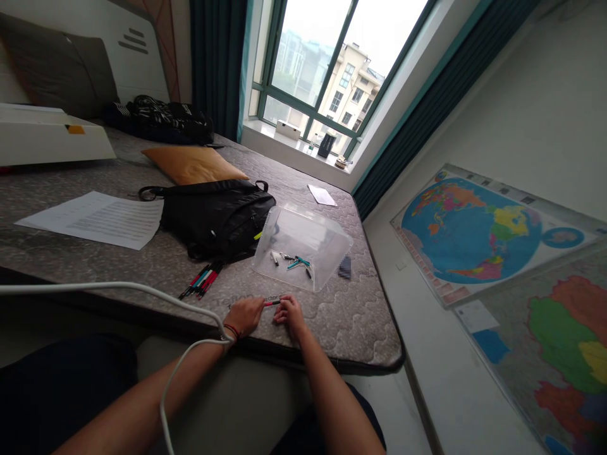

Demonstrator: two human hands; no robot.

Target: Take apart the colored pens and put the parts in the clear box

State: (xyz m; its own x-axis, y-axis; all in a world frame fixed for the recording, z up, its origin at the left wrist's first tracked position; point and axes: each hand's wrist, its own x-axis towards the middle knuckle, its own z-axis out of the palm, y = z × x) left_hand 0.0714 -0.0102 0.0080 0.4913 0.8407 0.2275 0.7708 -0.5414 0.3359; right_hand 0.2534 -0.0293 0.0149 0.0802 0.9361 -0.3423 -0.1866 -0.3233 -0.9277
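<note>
The left hand [245, 316] and right hand [290, 313] pinched opposite ends of a red-and-black pen [272, 303] over the mattress [355, 322], right of the pen pile [208, 281] and nearer than the clear box [327, 256].

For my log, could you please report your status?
Left hand, right hand: both on red-and-black pen. Pens lying left, clear plastic bin ahead. White cable crossing left forearm.
</note>
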